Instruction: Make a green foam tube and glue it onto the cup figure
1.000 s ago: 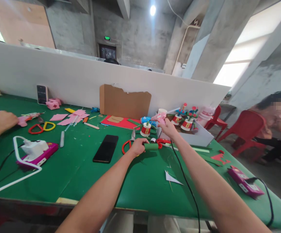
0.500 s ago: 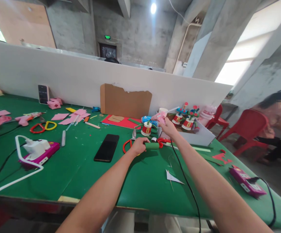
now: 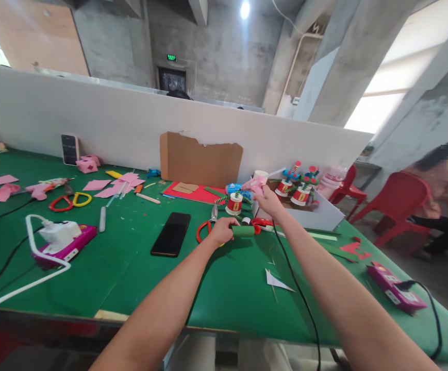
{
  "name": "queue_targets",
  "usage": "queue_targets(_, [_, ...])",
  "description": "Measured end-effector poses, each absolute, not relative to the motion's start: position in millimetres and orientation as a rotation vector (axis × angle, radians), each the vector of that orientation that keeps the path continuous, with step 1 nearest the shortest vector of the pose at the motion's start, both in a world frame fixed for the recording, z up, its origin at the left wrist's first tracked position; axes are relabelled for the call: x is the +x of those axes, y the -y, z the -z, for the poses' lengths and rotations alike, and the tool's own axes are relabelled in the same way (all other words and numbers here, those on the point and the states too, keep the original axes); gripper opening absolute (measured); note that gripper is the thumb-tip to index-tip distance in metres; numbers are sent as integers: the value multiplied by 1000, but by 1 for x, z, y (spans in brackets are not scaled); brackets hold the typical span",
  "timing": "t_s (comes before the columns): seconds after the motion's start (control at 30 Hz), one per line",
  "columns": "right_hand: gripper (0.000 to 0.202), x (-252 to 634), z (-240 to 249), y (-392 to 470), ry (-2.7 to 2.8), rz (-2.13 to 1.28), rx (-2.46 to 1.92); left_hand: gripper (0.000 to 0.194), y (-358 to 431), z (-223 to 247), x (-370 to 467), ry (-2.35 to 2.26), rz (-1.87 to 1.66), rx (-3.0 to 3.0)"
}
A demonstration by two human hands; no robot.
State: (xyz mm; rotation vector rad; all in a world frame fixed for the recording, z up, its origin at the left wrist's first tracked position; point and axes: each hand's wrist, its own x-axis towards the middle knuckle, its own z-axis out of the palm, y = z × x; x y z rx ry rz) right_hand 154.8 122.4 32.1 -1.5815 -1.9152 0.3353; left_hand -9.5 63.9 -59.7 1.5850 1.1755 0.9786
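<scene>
My left hand [image 3: 222, 231] is closed round one end of a green paper tube [image 3: 244, 231] with a red piece at its far end. Up and to the right, my right hand [image 3: 269, 199] grips a pink glue gun [image 3: 257, 184], whose black cord runs down over the table edge. Just beyond the tube stands a paper cup figure [image 3: 234, 204] with a red label and green striped arms. Scissors [image 3: 203, 230] with red and yellow handles lie partly hidden by my left hand. More cup figures [image 3: 300, 195] stand in a white box [image 3: 318, 218] at the right.
A black phone [image 3: 170, 234] lies left of my forearms. Purple power strips sit at the left [image 3: 67, 247] and right [image 3: 396, 288]. Cardboard [image 3: 201, 161] leans on the white partition [image 3: 131, 123]. Pink paper, a second glue gun [image 3: 46, 188] and scissors [image 3: 62, 204] lie left.
Another person's hand at the far left has drawn back almost out of view, leaving a pink paper piece on the table. My own hands hold nearly the same positions.
</scene>
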Motion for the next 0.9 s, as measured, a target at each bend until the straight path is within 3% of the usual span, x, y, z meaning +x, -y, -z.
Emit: queue_targets(0.9, [15,155,-37,-122,1937,-265,-1634,38,-62,54,-9,-1186,-979,1579])
